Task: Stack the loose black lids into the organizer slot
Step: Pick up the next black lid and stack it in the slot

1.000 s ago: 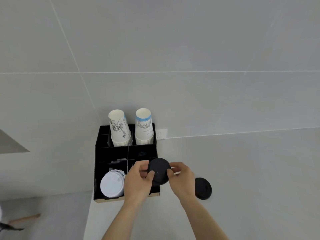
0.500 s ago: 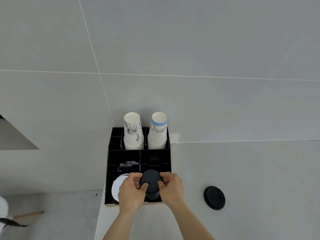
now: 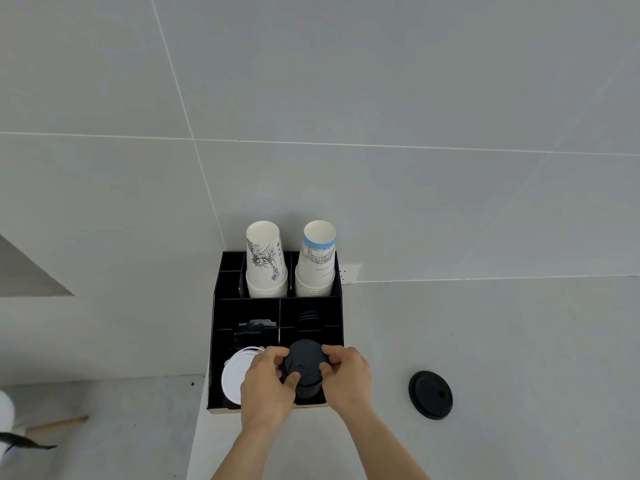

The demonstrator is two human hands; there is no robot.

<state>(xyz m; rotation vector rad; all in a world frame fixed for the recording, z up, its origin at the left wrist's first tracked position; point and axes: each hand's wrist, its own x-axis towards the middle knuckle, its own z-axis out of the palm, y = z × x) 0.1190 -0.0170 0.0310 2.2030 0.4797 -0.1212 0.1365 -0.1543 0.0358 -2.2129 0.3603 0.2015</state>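
A black organizer (image 3: pixel 216 341) with several compartments stands on the grey counter against the wall. My left hand (image 3: pixel 266 386) and my right hand (image 3: pixel 348 379) both grip a stack of black lids (image 3: pixel 304 367) from either side, holding it in the organizer's front right slot. One loose black lid (image 3: pixel 430 394) lies flat on the counter to the right of the organizer, apart from both hands.
White lids (image 3: pixel 235 375) fill the front left slot. Two stacks of upside-down paper cups (image 3: pixel 266 261) (image 3: pixel 317 261) stand in the back slots. More dark lids (image 3: pixel 309 316) sit in the middle right slot. A wall socket (image 3: pixel 349 273) is behind. The counter's left edge drops off beside the organizer.
Both hands carried the black lid stack from above the organizer's right edge down into the front right slot. The loose lid on the counter has not moved.
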